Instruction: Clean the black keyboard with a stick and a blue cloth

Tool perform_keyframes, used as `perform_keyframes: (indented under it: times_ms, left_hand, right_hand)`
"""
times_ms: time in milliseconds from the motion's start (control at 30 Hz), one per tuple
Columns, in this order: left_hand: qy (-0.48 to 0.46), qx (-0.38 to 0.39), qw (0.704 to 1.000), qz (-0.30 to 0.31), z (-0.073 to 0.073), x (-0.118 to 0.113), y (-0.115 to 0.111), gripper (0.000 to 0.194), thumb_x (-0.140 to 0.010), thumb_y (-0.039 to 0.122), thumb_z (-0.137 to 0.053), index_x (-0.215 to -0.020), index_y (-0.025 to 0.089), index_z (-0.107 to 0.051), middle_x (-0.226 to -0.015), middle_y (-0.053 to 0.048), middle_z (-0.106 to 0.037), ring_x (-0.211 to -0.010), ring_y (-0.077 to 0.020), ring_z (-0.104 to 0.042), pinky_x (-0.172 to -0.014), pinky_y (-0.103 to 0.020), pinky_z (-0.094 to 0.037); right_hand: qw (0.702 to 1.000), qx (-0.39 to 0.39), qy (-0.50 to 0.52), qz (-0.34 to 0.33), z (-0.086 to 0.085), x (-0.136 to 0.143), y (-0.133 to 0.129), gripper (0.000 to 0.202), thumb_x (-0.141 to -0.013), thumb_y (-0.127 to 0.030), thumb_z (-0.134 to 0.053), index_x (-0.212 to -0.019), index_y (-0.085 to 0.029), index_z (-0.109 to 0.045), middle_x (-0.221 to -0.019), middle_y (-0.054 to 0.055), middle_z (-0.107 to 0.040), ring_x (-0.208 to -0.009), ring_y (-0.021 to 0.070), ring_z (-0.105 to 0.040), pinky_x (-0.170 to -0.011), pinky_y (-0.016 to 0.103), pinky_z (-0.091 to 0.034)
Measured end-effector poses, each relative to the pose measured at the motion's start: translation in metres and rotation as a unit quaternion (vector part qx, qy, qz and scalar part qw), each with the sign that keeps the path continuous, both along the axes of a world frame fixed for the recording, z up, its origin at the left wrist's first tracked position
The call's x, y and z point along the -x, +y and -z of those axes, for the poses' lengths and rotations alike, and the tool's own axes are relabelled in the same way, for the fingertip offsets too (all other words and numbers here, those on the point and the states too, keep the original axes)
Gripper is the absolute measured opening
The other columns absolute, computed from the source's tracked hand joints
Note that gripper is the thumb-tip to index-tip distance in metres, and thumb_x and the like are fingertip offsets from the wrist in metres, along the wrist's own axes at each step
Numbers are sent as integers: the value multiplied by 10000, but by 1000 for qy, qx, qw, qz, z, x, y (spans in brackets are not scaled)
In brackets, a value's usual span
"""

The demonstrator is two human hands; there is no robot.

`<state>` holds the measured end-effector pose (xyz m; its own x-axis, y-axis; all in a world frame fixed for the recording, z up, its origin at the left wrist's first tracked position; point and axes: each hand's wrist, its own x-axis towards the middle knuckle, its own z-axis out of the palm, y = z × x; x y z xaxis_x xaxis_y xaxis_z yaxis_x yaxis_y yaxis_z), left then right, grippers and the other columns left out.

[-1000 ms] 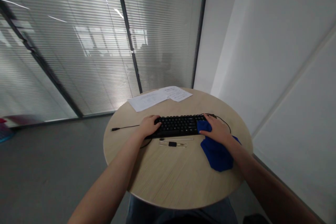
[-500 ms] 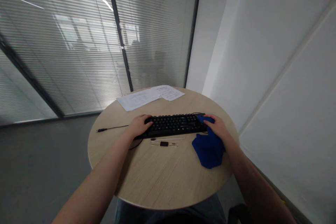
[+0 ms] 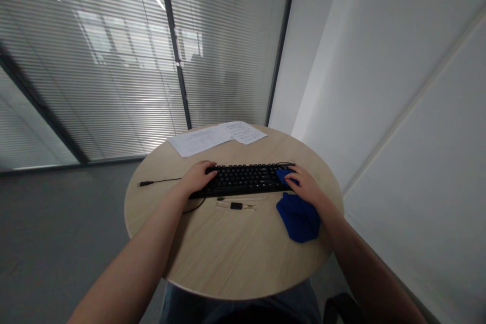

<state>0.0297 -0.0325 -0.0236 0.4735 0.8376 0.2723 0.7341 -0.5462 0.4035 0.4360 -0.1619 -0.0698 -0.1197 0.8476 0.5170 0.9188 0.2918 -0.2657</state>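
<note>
A black keyboard (image 3: 246, 178) lies across the round table. My left hand (image 3: 199, 177) grips its left end, thumb over the top and fingers around the far edge. At the right end, my right hand (image 3: 302, 182) presses part of a blue cloth (image 3: 299, 217) onto the keys, its fingers bent over the fabric. The rest of the cloth hangs down onto the tabletop below that hand. Just in front of the keyboard lie a thin stick-like tool (image 3: 243, 198) and a small clear item with a black middle (image 3: 236, 206).
Printed papers (image 3: 201, 140) lie at the far side of the wooden table (image 3: 235, 253). A cable with a USB plug (image 3: 146, 183) reaches out to the left. White wall stands right, glass with blinds behind.
My right hand and the blue cloth under it have moved slightly left and down over the keyboard's right part. My left hand keeps its hold. The whole view has shifted a little.
</note>
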Motion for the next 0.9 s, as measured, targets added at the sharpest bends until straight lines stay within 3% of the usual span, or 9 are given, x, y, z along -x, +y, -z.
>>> perform_keyframes:
  times_ms: [300,567,733,900]
  left_hand:
    - [24,0,1000,-9,6,0,3,543,-863,418,-481,-1276,116,-661,-1311,-137,-672,-1215,-269,-607,-1116,-366,-409]
    - [29,-5,999,-13,6,-1,4,539,-860,415,-495,-1269,113,-675,-1297,-155,-679,-1203,-288,-615,-1098,-385,-422]
    - [12,-1,1000,-19,8,1,7,511,-856,414,-508,-1252,146,-689,-1297,-131,-685,-1202,-278,-619,-1098,-373,-424]
    - [-46,3,996,-76,4,14,11,488,-852,417,-529,-1231,163,-702,-1290,-112,-694,-1210,-276,-615,-1089,-360,-430]
  right_hand:
    - [998,19,-52,-15,4,-2,-1,243,-920,-395,-606,-931,-205,-757,-1439,139,-557,-1396,335,-448,-1150,552,-368]
    - [1000,-11,14,12,3,-4,1,255,-929,-397,-555,-818,-206,-684,-1336,159,-619,-1290,298,-535,-1114,527,-400]
    - [999,-6,25,-25,1,-5,-2,301,-919,-425,-573,-712,-222,-655,-1340,129,-620,-1293,291,-533,-1120,522,-392]
    - [998,-6,33,-52,3,-6,-5,218,-860,-428,-645,-797,-224,-692,-1369,134,-603,-1326,308,-505,-1127,542,-377]
